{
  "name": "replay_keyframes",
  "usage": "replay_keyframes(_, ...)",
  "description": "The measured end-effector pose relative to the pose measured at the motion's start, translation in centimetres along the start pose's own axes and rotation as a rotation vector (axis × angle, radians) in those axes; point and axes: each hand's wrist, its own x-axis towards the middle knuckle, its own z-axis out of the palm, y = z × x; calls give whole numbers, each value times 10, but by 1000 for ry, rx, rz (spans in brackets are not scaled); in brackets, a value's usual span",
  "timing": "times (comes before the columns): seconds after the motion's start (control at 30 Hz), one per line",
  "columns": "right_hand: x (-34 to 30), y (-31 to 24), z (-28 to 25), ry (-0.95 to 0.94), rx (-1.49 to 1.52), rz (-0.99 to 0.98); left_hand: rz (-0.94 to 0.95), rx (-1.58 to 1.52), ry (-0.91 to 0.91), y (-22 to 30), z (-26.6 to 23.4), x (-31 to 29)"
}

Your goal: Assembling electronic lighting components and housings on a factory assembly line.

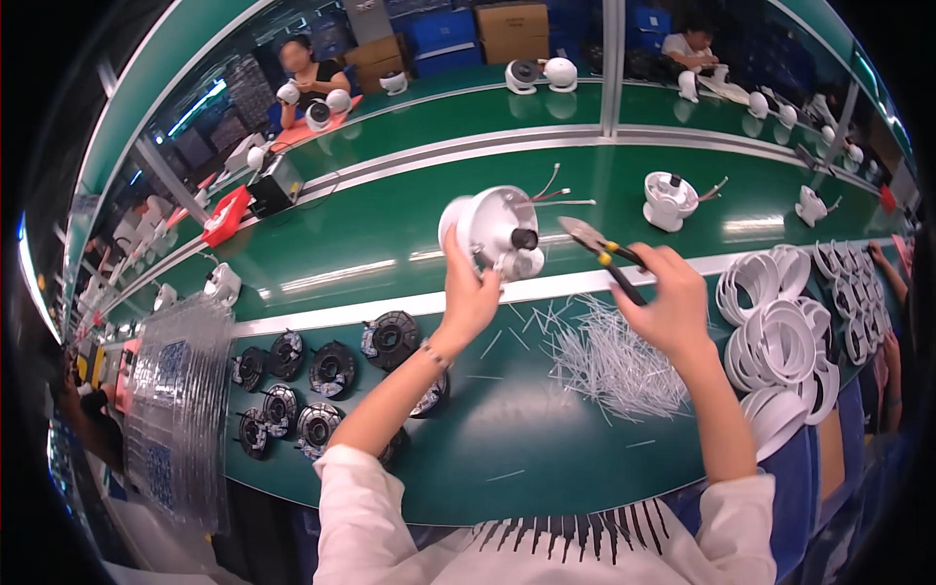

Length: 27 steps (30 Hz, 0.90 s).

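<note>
My left hand (470,300) is closed around a white dome-shaped housing (495,209), raised over the near edge of the green belt. A black cylinder sits inside the housing, and thin wires with small white connectors (565,194) stick out of it toward the right. In my right hand (673,300) is a pair of pliers (591,237) with black and yellow handles. Their jaws point at the housing and stay a little apart from it. Beneath the pliers, a heap of thin white plastic strips (614,366) lies on the green bench.
Several black round parts (333,369) stand on the bench at left, beside stacked clear trays (175,419). White rings (775,341) are piled at right. More housings (670,200) sit along the belt (390,244), near a red tray (226,216). Two people (310,83) work across the line.
</note>
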Motion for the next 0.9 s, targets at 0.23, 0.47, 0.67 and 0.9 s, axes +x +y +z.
replay_keyframes(0.23, -95, -18, -40, 40, 363, 402, 849, 546, 311, -14, 7, 62)
replay_keyframes(0.47, -191, -27, -55, -134, 563, 637, -103, -372, 234, -26, 28, 120)
replay_keyframes(0.67, -213, -44, -24, -143, 553, 448, -506, -948, 237, -166, 20, 148)
replay_keyframes(0.9, -228, -34, -12, -117, 397, 283, -725, -596, 143, -129, 77, 115)
